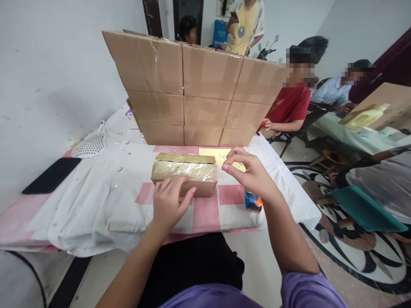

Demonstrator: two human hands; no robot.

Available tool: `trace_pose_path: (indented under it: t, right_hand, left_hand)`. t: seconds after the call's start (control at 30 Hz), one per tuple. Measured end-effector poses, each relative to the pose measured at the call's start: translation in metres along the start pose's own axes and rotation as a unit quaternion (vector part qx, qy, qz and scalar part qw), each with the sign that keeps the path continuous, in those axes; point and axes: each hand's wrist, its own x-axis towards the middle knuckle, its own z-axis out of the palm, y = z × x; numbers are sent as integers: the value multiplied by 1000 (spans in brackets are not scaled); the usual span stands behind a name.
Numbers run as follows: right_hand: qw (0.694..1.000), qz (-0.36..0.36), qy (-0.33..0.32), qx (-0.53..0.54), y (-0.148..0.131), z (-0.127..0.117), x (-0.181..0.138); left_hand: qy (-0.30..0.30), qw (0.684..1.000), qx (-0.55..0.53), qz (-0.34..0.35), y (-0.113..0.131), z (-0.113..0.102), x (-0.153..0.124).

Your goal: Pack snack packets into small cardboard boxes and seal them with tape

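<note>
Shows nine box faces (207, 111) on the stack (212, 70); before it, one box (186, 170), one sheet (218, 156), two hands (168, 200) (250, 171); behind it, two people (244, 28); right of it, three more.

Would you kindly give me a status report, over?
Left hand at small box's near edge. Right hand curled near yellow paper. Carton wall standing behind.

Brown box (202, 189); pink-and-white checked cloth (206, 211); yellow sheet (213, 153); purple sleeve (308, 291)
</note>
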Motion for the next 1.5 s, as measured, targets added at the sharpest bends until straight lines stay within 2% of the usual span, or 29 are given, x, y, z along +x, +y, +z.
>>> trace_pose_path:
  t: [0.1, 0.17, 0.23, 0.33, 0.47, 0.57, 0.7, 0.77, 0.8, 0.87, 0.93, 1.0, 1.07, 1.17, 1.3, 1.4, 1.5]
  right_hand:
    - [993, 36, -72, 89, -4, -6, 12]
    - [982, 51, -117, 138, 2, 2, 23]
    - [982, 51, -135, 122, 16, 17, 36]
    - [992, 71, -106, 15, 48, 45, 55]
    - [982, 90, -102, -134, 76, 66, 64]
    - [972, 83, -82, -206, 81, 69, 59]
    - [962, 112, 32, -245, 91, 66, 56]
    - [966, 130, 63, -213, 101, 61, 53]
    - [975, 134, 53, -171, 105, 57, 49]
    - [990, 123, -27, -55, 110, 48, 35]
    - [984, 98, -144, 35, 110, 42, 15]
    - [974, 78, -205, 47, 106, 42, -6]
    - [981, 70, -182, 21, 102, 50, -23]
    - [992, 59, -107, 18, 98, 68, -37]
    - [999, 23, -20, 46, 98, 83, -45]
    - [999, 14, 23, 42, 98, 81, -52]
    - [998, 14, 57, 29, 95, 65, -57]
  left_hand:
    - [-57, 990, 94, 92, -14, 1, 20]
    - [-95, 984, 113, 105, -19, 3, 27]
    - [-110, 982, 119, 98, -19, 6, 27]
    - [-109, 980, 136, 99, -14, 10, 22]
    - [-105, 977, 156, 99, -9, 14, 18]
    - [-99, 979, 148, 95, -9, 15, 17]
    - [-89, 983, 133, 90, -9, 17, 16]
    - [-87, 984, 122, 95, -9, 17, 15]
    - [-85, 985, 114, 99, -10, 17, 14]
    - [-79, 986, 99, 111, -13, 17, 12]
    - [-69, 985, 87, 132, -19, 17, 10]
    - [-55, 981, 75, 168, -27, 18, 9]
    - [-40, 976, 66, 202, -34, 18, 8]
    - [-29, 970, 54, 237, -39, 20, 7]
    - [19, 973, 32, 226, -30, 24, 3]
    - [67, 973, 42, 219, -17, 28, 3]
    - [103, 958, 60, 259, -1, 35, 11]
